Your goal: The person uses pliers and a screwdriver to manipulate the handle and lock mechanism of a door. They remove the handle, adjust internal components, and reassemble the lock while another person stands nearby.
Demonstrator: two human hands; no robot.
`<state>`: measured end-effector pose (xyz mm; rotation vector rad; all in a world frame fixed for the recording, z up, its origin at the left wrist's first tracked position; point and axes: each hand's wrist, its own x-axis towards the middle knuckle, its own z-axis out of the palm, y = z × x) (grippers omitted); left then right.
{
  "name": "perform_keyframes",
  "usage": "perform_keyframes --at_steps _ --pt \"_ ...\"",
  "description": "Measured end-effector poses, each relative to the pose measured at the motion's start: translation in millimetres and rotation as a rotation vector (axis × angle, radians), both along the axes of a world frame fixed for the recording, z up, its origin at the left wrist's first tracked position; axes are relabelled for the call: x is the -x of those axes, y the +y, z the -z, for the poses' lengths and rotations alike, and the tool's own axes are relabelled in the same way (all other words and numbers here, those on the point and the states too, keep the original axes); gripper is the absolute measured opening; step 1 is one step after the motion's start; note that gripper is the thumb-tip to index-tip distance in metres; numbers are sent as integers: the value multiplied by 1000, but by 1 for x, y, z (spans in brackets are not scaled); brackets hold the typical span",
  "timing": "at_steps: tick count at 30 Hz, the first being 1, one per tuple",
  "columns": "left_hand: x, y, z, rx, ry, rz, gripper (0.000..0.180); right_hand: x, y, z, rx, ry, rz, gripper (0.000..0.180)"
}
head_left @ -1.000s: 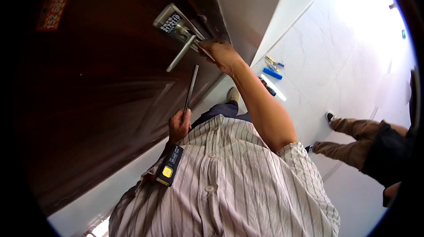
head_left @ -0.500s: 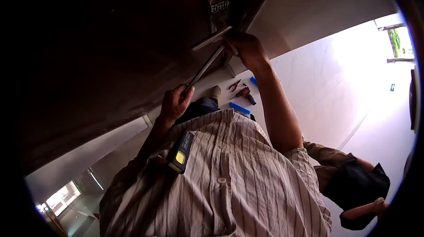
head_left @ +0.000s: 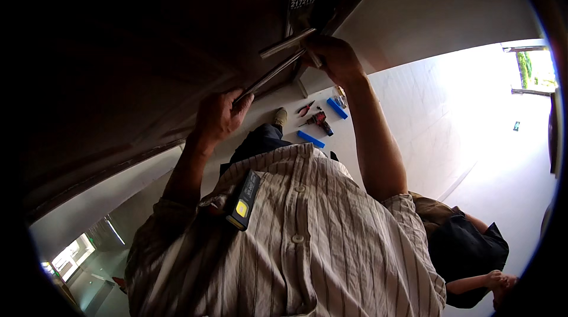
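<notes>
A slim metal bar (head_left: 272, 72) slants between my hands, in front of a dark brown door. My left hand (head_left: 222, 115) is closed round its lower end. My right hand (head_left: 336, 60) is closed at the upper end, beside the door's edge; what its fingers hold is partly hidden. A short metal piece (head_left: 316, 58) shows at that hand. Just above the slim bar, a lever handle (head_left: 288, 44) sticks out from the lock plate (head_left: 303, 6) on the door (head_left: 148, 62).
On the pale floor lie a red-and-black power drill (head_left: 319, 122), pliers (head_left: 305, 109) and blue strips (head_left: 337, 108). My shoe (head_left: 280, 117) is near the door's foot. A black device (head_left: 244, 201) hangs on my striped shirt. A person in black (head_left: 467, 252) is at the lower right.
My left hand has moved up and left with its end of the bar. The right hand stays by the lock plate, and more of the short metal piece shows. The view has shifted slightly.
</notes>
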<state>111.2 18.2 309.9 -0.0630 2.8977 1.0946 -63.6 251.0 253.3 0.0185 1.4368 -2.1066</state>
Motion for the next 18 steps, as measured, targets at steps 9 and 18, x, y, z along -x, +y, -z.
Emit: perform_keyframes --at_steps 9,18 --pt "-5 8 -27 -29 -107 69 30 -29 42 -17 -78 40 -70 29" --pt "-13 39 -6 -491 -329 74 32 -54 65 -46 -44 52 -72 30"
